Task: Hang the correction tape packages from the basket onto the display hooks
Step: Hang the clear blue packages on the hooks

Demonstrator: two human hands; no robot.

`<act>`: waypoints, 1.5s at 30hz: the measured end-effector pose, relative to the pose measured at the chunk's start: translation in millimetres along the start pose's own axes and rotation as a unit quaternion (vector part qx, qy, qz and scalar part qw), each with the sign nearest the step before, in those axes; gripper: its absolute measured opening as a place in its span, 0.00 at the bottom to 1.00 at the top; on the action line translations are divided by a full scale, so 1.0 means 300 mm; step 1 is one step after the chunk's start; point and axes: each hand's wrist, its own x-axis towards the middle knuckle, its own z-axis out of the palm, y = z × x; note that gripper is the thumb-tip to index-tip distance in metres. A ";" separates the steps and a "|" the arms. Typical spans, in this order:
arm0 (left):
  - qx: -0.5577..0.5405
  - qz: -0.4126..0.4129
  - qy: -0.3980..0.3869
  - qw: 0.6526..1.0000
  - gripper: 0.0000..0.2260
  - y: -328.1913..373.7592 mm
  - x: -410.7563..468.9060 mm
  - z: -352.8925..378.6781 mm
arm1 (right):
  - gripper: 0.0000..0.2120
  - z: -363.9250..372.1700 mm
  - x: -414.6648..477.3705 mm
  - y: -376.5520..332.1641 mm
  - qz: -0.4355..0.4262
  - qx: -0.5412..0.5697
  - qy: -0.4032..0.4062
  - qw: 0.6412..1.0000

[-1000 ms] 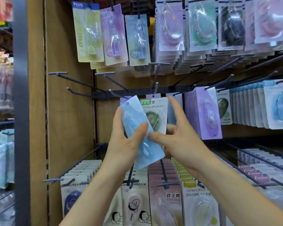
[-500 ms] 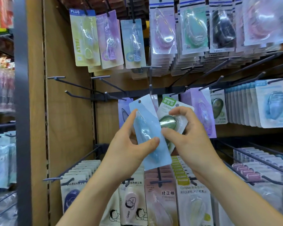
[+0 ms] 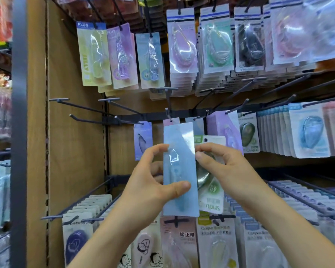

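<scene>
blue package (image 3: 179, 144) upright, long axis vertical | left hand (image 3: 149, 186) pinches it; right hand (image 3: 230, 173) grips green package (image 3: 211, 198)

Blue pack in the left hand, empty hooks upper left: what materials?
Blue pack: glossy clear plastic over pale blue card, judging by the white glare and the crinkled blister. Hooks: thin dark straight rods, probably coated metal wire; they look matte, but that's uncertain.

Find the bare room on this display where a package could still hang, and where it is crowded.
Free: the bare hooks in the middle row, between the wooden side panel and the purple package. Crowded: the top row stacks, the blue stacks at right, and the bottom row. Left hand holds the blue package, right hand the green package.
</scene>
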 end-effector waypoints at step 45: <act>-0.077 -0.060 0.057 0.994 0.08 0.219 0.341 0.193 | 0.09 -0.120 -0.036 -0.005 0.024 0.079 0.015 0.996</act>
